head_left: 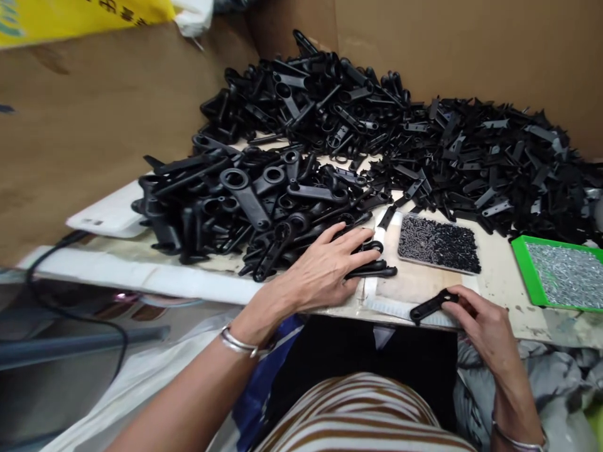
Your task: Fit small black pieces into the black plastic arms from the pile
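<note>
The right hand [483, 320] has its grip closed on a narrow black plastic lever-shaped part [428, 307], pinched at one end between thumb and fingers. The part points left, over the front edge of the cream-coloured desk [497, 282]; whether its far end touches the surface is hard to tell.

The left hand [330, 267] lies palm down, fingers spread, at the near right edge of a loose heap of black plastic handles with ringed ends [247, 198]. Its fingertips reach among the handles, and I cannot tell whether that grip is grasping one — the hand itself covers the spot. A silver metal bangle [238, 342] circles the wrist.

Behind this heap rises a taller mound of similar black handles [311, 103], and to its right spreads a broad pile of flat, slim black plastic pieces [480, 157]. Between the hands and that pile sits a shallow clear plastic tray [438, 265], filled with tiny black pieces [438, 243]. Farther right, a bright green plastic tray [525, 273] holds small silvery metal bits [570, 276]. At the left end lies a flat white device [108, 210] with a black cable [30, 276] — brown cardboard walls [471, 56] stand behind everything.
</note>
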Demonstrator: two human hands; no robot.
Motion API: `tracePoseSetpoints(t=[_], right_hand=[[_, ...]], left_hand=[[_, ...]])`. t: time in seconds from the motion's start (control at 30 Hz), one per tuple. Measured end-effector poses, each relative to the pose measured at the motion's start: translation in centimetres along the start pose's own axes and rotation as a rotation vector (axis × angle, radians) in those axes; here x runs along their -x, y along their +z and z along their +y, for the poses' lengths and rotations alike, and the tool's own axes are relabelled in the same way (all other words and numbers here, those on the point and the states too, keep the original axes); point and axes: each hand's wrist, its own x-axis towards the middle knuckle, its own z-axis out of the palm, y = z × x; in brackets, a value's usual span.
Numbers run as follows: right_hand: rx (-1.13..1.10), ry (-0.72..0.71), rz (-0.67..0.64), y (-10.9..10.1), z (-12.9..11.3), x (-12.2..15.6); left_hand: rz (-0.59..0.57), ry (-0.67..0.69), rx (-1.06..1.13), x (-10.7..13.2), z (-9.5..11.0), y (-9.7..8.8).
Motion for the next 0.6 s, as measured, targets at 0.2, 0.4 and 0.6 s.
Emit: tracePoseSetpoints(t=[0.2,0.4,0.6], right_hand=[[0.074,-0.018,0.192,1.9,-1.5,0.7],[0.231,-0.235,0.16,2.2,-2.1,0.0],[0.126,-0.278,0.025,0.9,-1.8,-0.6]], left_hand=[[-0.018,0.078,0.037,0.1,-0.1,0.0],[0.022,0.08,-0.002,0.6,-0.3,0.8],[0.089,0.098,-0.063,1.6,-0.2,1.2]])
